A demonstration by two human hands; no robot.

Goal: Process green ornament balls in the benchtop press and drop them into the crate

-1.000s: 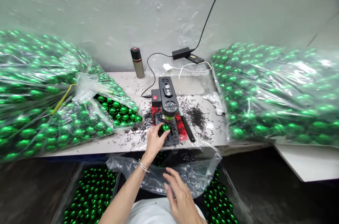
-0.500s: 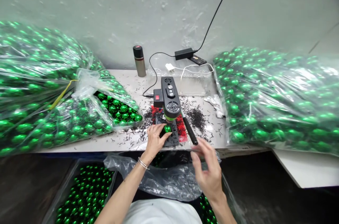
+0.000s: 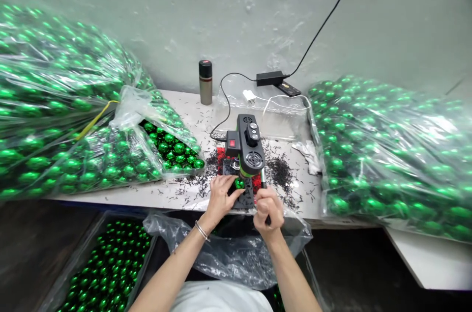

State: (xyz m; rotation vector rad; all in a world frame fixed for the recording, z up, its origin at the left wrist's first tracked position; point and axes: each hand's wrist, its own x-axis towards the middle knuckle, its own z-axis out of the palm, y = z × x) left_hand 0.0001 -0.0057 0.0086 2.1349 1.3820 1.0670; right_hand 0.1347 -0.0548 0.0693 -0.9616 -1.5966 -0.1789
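Pinching a shiny green ball [image 3: 239,184] between thumb and fingers, the left hand [image 3: 220,195] holds it beneath the rounded head of a black electric machine [image 3: 250,150] on the white desk [image 3: 186,105]; the right hand [image 3: 270,208], apart from the left, is clenched around the machine's slim black lever handle [image 3: 268,220].

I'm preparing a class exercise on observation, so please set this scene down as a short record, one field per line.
Left hand: the left hand holds a green ball under the head of the black machine
Right hand: the right hand is closed around a black handle
Left side: large clear bag of green balls
Right side: another clear bag of green balls
Back of table: dark-capped bottle, black adapter, white plug
Scattered on table: small black bits
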